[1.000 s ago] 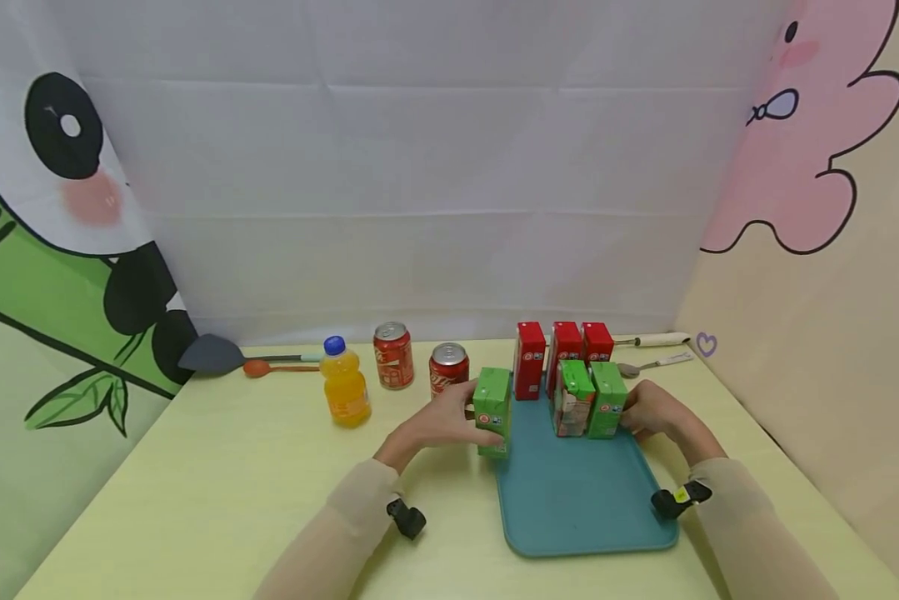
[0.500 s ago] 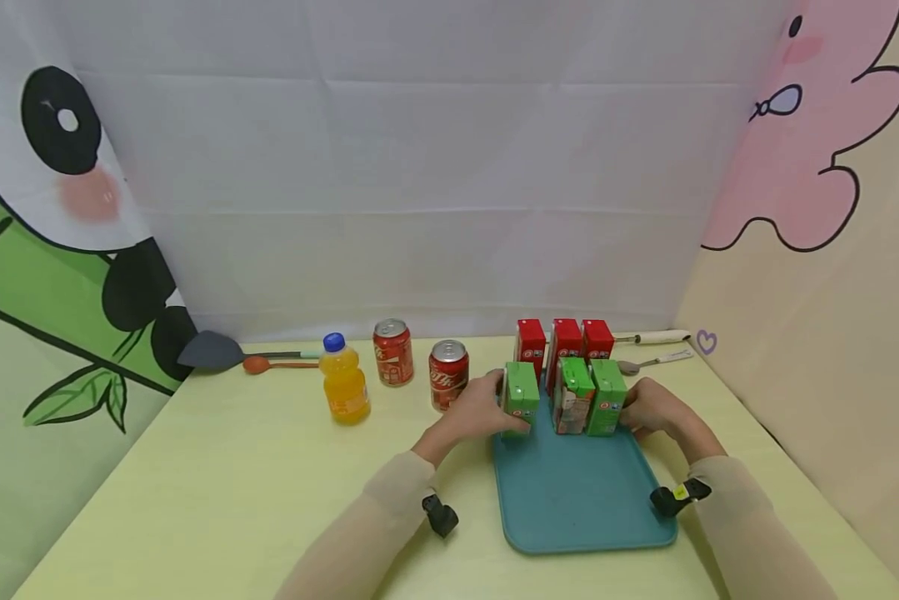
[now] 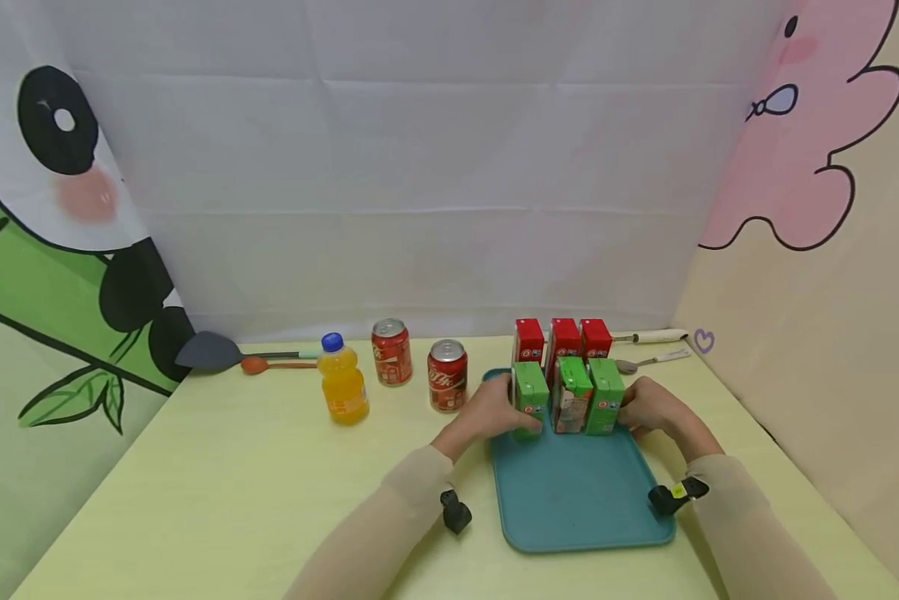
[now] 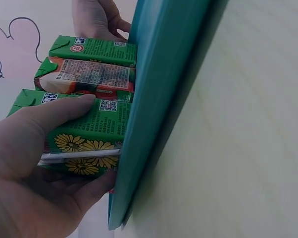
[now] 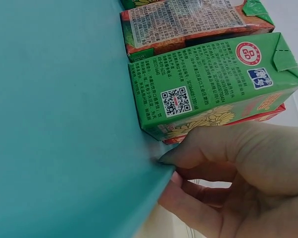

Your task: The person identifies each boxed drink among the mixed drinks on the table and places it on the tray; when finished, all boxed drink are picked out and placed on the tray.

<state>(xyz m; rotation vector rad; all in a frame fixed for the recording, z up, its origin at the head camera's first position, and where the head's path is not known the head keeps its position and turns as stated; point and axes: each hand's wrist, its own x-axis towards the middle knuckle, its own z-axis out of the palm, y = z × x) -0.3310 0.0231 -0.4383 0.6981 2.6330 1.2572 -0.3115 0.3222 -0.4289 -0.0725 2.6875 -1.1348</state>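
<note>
My left hand grips a green drink carton upright at the left of the blue-green tray. In the left wrist view the thumb lies on one face of this carton, fingers round the other side, its base at the tray surface. A carton with a printed label and another green carton stand to its right. Behind them are three red cartons, their lower parts partly hidden. My right hand pinches the tray's right edge, thumb on top, as the right wrist view shows.
Left of the tray stand two red soda cans and a juice bottle with a blue cap. A dark spatula and a red spoon lie at the back left. More utensils lie behind the tray's right side.
My left hand has carried the green carton rightward from beside the tray's left edge onto the tray, close to the other two front cartons. The right hand has stayed at the tray's edge.
</note>
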